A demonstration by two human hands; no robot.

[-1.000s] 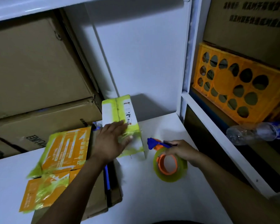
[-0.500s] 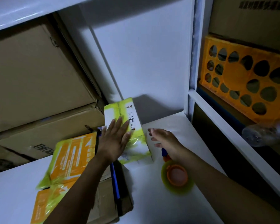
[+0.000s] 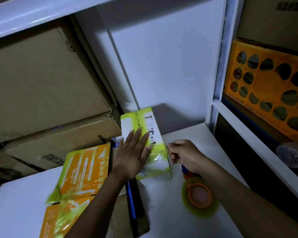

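Note:
A yellow-and-white box (image 3: 144, 121) wrapped in yellow-green tape lies tilted on the white table (image 3: 170, 220). My left hand (image 3: 132, 152) presses flat on its top with straight fingers. My right hand (image 3: 182, 153) is at the box's right edge, fingers curled, thumb and fingertips pinching that edge. An orange tape dispenser with a yellow-green roll (image 3: 199, 198) lies flat on the table under my right forearm; its blue handle is mostly hidden.
Orange-and-yellow taped parcels (image 3: 83, 172) sit on a flattened cardboard box (image 3: 136, 219) at the left. Large cardboard cartons (image 3: 41, 86) fill the back left. At the right, a white shelf frame (image 3: 218, 66) holds an orange crate (image 3: 268, 88) and a plastic bottle (image 3: 292, 153).
My right hand let go of the tape dispenser, which now lies flat, and moved left to the box's right edge. My left hand stayed on the box, fingers straighter.

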